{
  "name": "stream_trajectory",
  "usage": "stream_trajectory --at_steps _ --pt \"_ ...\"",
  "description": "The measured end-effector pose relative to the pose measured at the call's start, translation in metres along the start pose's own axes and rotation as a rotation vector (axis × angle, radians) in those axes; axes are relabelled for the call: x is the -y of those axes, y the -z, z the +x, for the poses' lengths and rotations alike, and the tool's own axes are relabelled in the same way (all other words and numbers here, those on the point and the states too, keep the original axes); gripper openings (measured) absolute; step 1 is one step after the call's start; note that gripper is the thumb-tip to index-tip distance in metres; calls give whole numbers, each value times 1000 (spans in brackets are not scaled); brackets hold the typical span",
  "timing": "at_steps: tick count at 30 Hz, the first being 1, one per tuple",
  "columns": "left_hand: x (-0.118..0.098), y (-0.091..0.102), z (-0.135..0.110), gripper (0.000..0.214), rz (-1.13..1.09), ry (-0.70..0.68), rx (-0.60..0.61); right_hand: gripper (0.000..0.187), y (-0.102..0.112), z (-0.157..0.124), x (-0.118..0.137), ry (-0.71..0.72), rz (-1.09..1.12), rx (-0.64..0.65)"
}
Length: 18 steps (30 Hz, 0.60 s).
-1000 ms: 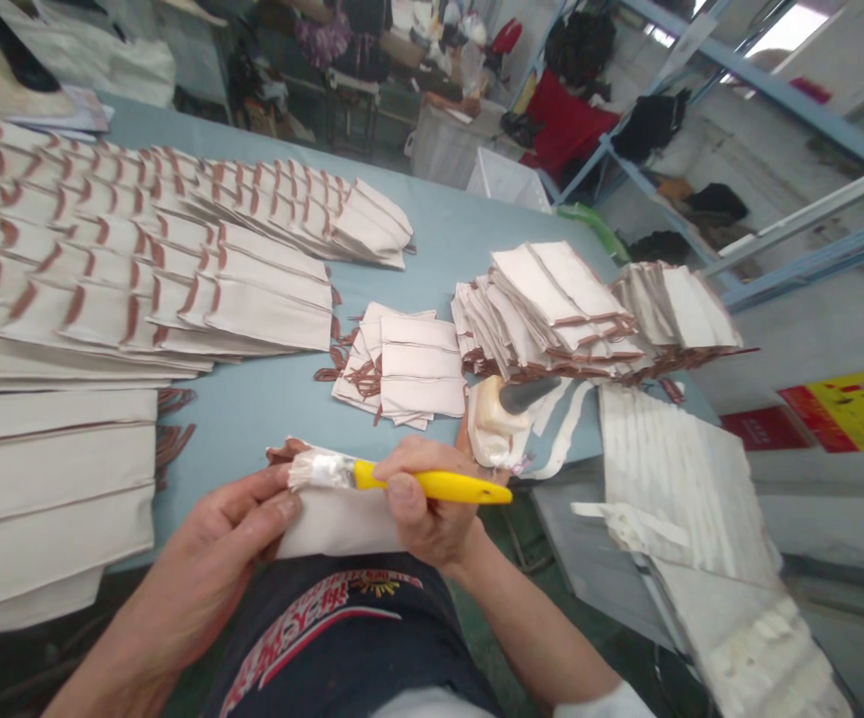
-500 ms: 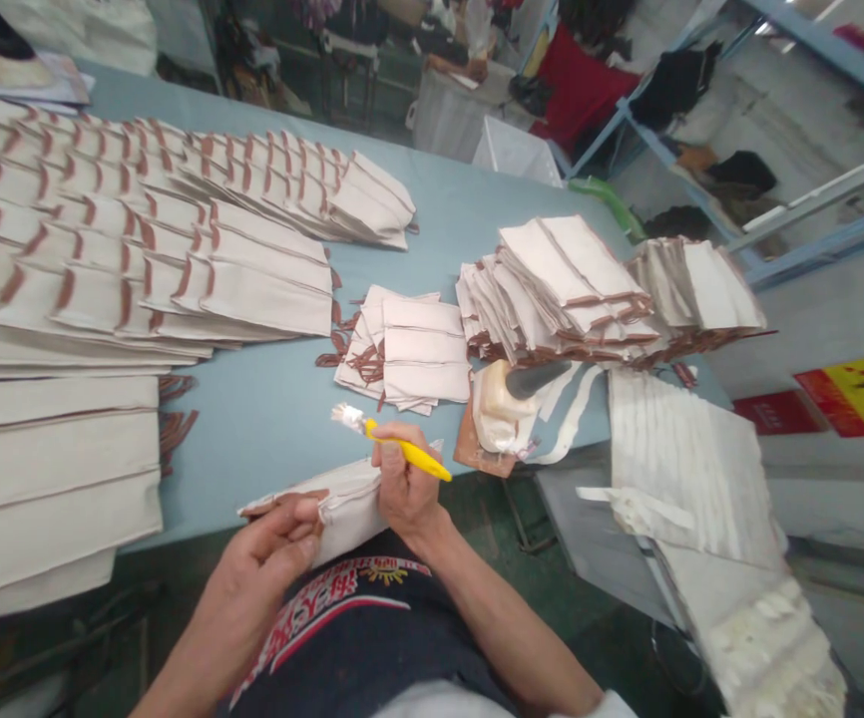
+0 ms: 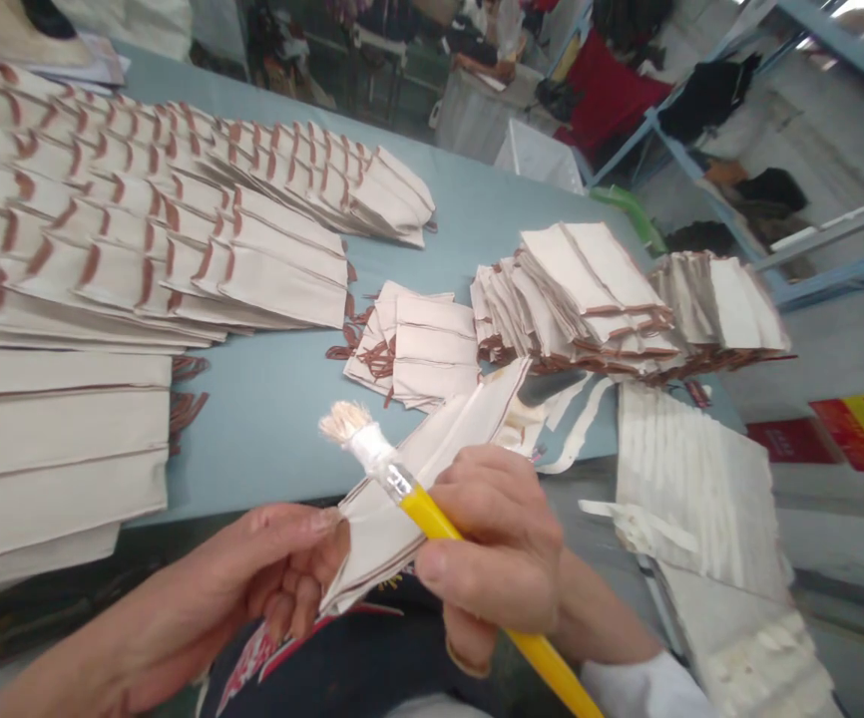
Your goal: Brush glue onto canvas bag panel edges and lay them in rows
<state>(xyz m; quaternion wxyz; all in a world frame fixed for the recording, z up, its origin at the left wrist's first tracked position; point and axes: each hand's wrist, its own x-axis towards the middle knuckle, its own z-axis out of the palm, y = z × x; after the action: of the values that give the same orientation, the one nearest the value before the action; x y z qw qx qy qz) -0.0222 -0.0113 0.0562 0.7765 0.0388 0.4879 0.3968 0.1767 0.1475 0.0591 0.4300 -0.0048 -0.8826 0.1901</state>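
My left hand [image 3: 282,573] pinches the near corner of a cream fabric piece with brown edging [image 3: 432,454], holding it lifted off the table edge. My right hand [image 3: 499,548] is closed around a yellow-handled brush [image 3: 432,514]. The brush's pale bristles [image 3: 343,421] point up and left, above the fabric piece. The far end of the piece reaches toward a small stack of the same pieces [image 3: 424,349].
Long rows of overlapped cream pieces with brown tabs [image 3: 140,239] cover the left of the blue table [image 3: 274,409]. More stacks [image 3: 589,289] lie at the right. A shelf of white strips [image 3: 686,479] stands beside me on the right. Metal racks and a walkway lie beyond.
Both hands have risen toward the camera. The fabric piece has been lifted off the table edge and turned diagonally. The brush has swung, its bristles now pointing up and left.
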Motion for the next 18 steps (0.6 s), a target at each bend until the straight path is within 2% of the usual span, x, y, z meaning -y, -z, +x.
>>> stream_trajectory --at_steps 4,8,11,15,18 --pt "3 -6 3 70 89 86 35 36 4 12 -3 93 -42 -2" --pt "16 -8 8 70 144 109 120 36 0 8 -6 136 -79 32" --pt "17 -14 7 72 134 129 146 33 -2 4 -7 155 -75 32" --pt "16 -29 6 71 6 137 104 31 1 3 -5 150 -73 9" --pt "23 -36 6 70 -130 129 43 31 10 5 6 42 -64 11"
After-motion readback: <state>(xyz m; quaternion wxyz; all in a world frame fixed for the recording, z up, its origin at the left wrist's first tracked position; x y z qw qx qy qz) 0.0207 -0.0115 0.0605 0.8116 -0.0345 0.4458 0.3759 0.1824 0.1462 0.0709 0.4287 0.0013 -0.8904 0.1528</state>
